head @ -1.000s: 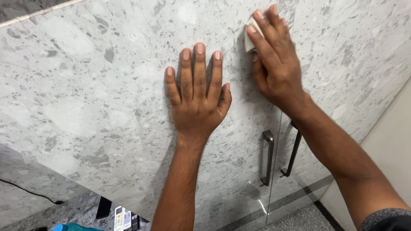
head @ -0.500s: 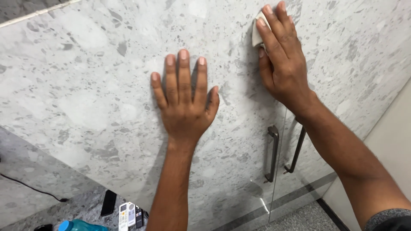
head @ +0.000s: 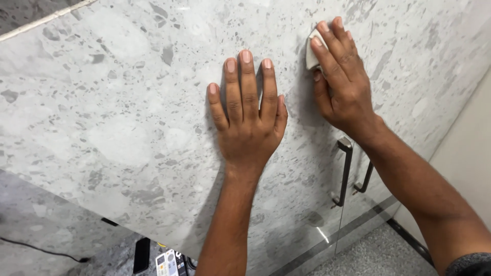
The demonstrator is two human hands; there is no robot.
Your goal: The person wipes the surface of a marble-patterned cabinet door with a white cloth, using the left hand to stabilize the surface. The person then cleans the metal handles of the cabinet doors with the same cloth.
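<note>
Item: your left hand [head: 248, 120]; laid flat, palm down, on the grey speckled stone-pattern cabinet door [head: 117, 112]; fingers straight and close together, pointing toward 12 o'clock, thumb tucked at the 3 o'clock side; nothing is held in it.

Item: your right hand [head: 343, 82]; at 2 o'clock from the left hand, near it but apart; fingers together and pressed down over a small white cloth pad [head: 311, 51], pinning it against the door surface; only the pad's 10 o'clock corner shows, the rest lies hidden under the fingers.

Item: white cloth pad; sits against the door near the top of the view, at about 1 o'clock from centre, under your right fingertips.

Item: two dark metal bar handles; the nearer handle [head: 343, 171] at 6 o'clock from your right wrist, upright on the door edge; the second handle [head: 364, 180] just beside it at 3 o'clock, partly behind your right forearm.

Item: black flat device [head: 141, 255] and a small remote with coloured buttons [head: 166, 263]; at 7 o'clock from the left forearm, on the lower grey surface; a thin black cable [head: 41, 249] runs at 8 o'clock.
</note>
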